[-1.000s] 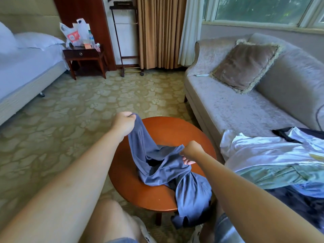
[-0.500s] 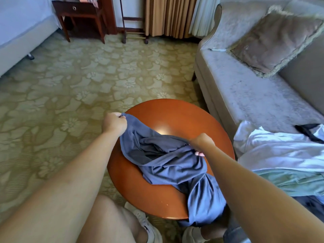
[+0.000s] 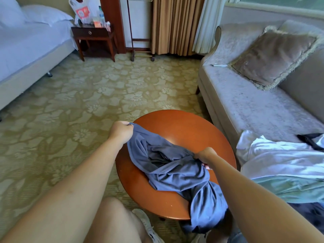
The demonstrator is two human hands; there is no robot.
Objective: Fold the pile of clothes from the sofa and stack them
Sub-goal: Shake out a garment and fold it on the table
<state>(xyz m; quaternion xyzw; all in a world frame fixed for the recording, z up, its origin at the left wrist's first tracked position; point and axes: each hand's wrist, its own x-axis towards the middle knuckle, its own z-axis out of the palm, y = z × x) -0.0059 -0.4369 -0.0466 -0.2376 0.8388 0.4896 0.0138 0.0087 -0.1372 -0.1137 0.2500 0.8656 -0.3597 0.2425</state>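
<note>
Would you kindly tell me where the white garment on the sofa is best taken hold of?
Probably pinch the white garment at its raised, bunched corner nearest the round table, coming from the table side: it lies on top of the pile, and that corner stands free.

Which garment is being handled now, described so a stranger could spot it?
Find the round reddish table beside the pale sofa. A crumpled garment lies across it, gripped by the left hand and right hand. It is slate blue, unlike the white and mint clothes piled on the sofa.
</note>
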